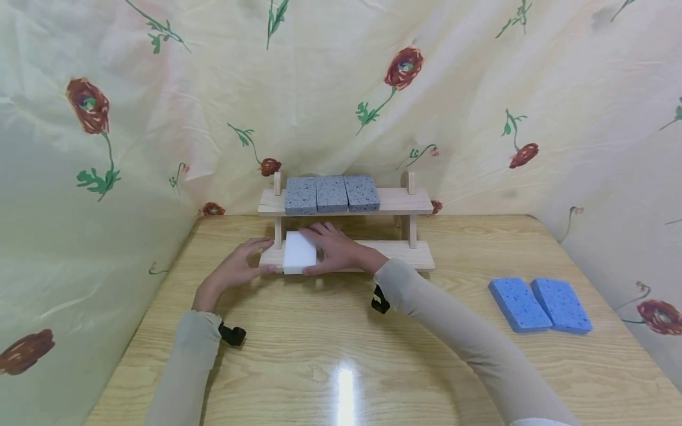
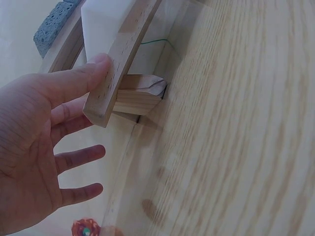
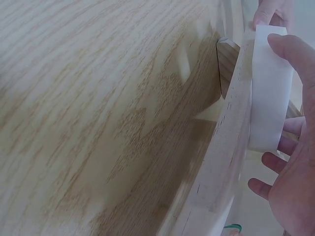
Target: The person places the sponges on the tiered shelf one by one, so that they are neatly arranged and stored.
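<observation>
A white sponge block (image 1: pixel 300 254) rests near the left end of the lower board of a two-tier wooden shelf (image 1: pixel 396 253). My right hand (image 1: pixel 341 249) grips it from the right, thumb on its front face in the right wrist view and fingers reaching behind. At the shelf's left end, my left hand (image 1: pixel 238 266) has its thumb against the lower board's front edge. Its other fingers are spread, two of them partly hidden behind the board in the left wrist view. On the upper board, three speckled grey sponges (image 1: pixel 331 194) lie side by side.
Two blue sponges (image 1: pixel 519 305) lie beside each other on the right of the wooden table (image 1: pixel 298 367). A flowered cloth (image 1: pixel 319 89) hangs behind the shelf and along both sides. Upright posts (image 1: pixel 409 231) join the two boards.
</observation>
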A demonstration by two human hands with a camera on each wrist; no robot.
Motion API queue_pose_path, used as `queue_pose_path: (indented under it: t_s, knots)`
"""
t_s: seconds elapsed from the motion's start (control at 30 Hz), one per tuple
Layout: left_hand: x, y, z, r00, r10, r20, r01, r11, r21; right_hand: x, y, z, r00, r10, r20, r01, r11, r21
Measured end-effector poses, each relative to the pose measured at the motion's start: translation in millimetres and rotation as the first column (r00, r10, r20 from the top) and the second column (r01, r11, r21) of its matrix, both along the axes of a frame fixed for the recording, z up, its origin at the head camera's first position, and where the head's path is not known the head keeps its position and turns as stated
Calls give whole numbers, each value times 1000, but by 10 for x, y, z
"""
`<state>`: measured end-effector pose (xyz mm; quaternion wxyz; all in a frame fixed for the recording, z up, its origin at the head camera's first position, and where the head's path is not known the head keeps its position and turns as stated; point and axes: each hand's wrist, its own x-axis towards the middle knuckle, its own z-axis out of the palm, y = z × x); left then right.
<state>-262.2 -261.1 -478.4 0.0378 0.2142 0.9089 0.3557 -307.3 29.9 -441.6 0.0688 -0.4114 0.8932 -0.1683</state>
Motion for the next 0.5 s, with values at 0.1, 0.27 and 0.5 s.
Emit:
queue_pose_path:
  t_s: [0.1,0.27,0.5]
  knots:
    - [-6,2,-7,1000,-2,1,2,1000,7,3,2,-2,1000,2,-6,-2,1000,2]
    - [-12,1,-6,1000,1,2,-1,1000,9,7,18,-9,1000,11,-15,-11,1000,0]
    - [-3,-6,-11,1000,-5,-16,5,1000,8,25,74,11,1000,22,-19,-22,1000,11]
